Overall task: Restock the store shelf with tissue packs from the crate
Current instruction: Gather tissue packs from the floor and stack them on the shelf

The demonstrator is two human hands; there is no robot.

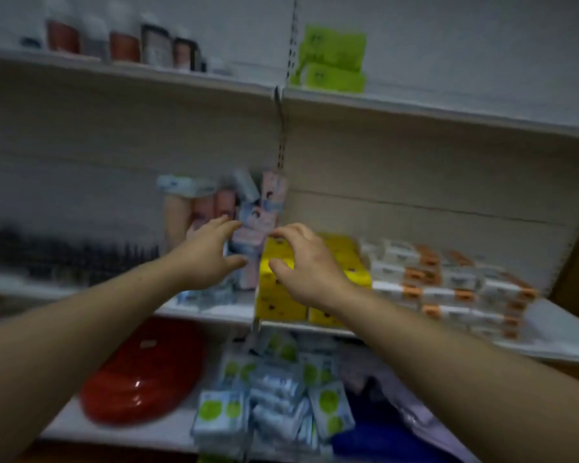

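Observation:
Both my hands reach to the middle shelf [214, 310]. My left hand [211, 253] is spread open, fingertips at a leaning stack of pink and blue tissue packs [259, 225]. My right hand [306, 262] curls its fingers and thumb over the top corner of a yellow tissue pack [278, 295] that stands at the shelf's front edge. More yellow packs [345, 248] lie behind it. White and green tissue packs [268, 392] are piled on the shelf below. No crate is in view.
White and orange packs [448, 282] fill the middle shelf to the right. A red plastic lid [144, 372] lies on the lower shelf at left, dark combs [64, 259] hang at far left. Bottles [124, 41] and green packs [331, 58] stand on the top shelf.

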